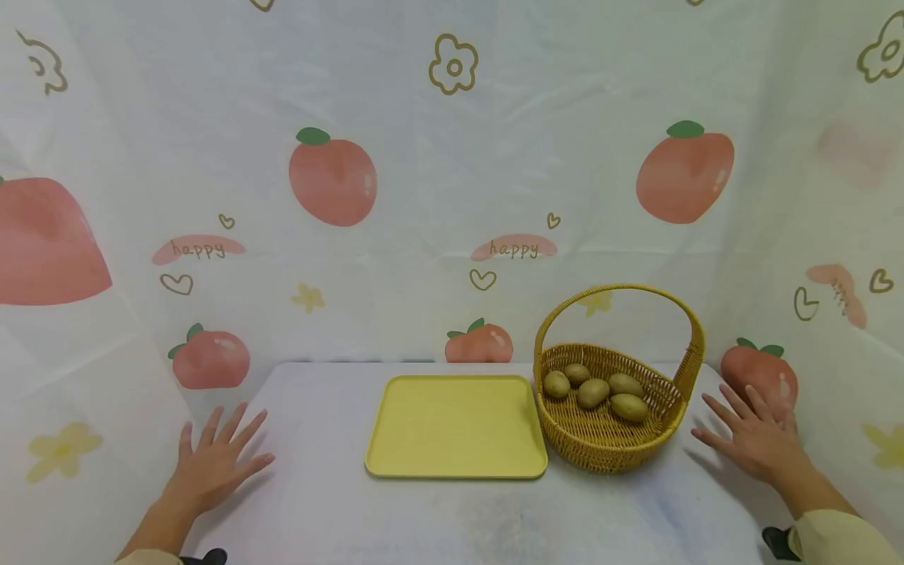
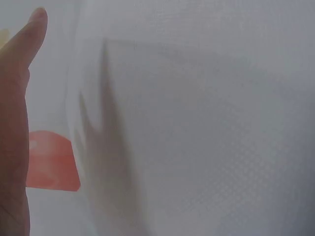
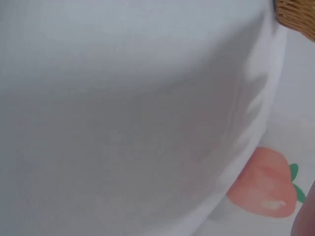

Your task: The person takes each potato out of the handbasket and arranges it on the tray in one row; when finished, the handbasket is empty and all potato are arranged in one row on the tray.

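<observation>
In the head view my left hand (image 1: 213, 463) is at the table's left side, fingers spread and holding nothing. My right hand (image 1: 759, 439) is at the right side, also spread and bare, close to a woven wicker basket (image 1: 600, 459) with a tall arched handle. Several potatoes (image 1: 593, 393) lie inside the basket. Left of it, nearly touching, a yellow rectangular tray (image 1: 455, 428) lies flat with nothing on it. The left wrist view catches part of the left hand (image 2: 19, 98); the right wrist view shows a corner of the basket (image 3: 298, 17).
A white cloth (image 1: 311, 510) covers the table. White curtains (image 1: 417, 173) printed with peaches, flowers and the word "happy" hang behind it and along both sides, near each hand. The basket handle rises well above the tray's level.
</observation>
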Demonstrator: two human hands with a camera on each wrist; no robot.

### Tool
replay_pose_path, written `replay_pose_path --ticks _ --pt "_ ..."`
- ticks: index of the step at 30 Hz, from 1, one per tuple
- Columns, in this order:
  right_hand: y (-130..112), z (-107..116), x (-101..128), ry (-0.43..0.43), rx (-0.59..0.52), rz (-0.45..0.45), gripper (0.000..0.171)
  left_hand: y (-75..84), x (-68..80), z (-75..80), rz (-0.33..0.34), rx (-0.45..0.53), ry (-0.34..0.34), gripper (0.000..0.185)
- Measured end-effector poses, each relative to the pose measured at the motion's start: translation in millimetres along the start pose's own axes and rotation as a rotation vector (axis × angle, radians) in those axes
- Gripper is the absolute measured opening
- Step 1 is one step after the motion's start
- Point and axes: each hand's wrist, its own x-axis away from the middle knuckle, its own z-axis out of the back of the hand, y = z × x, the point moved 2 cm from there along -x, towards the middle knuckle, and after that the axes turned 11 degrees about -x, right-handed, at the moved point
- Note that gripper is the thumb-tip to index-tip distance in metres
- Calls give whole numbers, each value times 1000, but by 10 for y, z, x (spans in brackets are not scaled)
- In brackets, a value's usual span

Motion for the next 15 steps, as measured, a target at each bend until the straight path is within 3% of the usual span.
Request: replay_pose_path --ticks 8,15 --pt "-60 43 31 176 3 123 79 75 -27 58 -26 43 92 76" --pt "-186 88 174 278 -93 176 82 152 -19 198 -16 95 176 79"
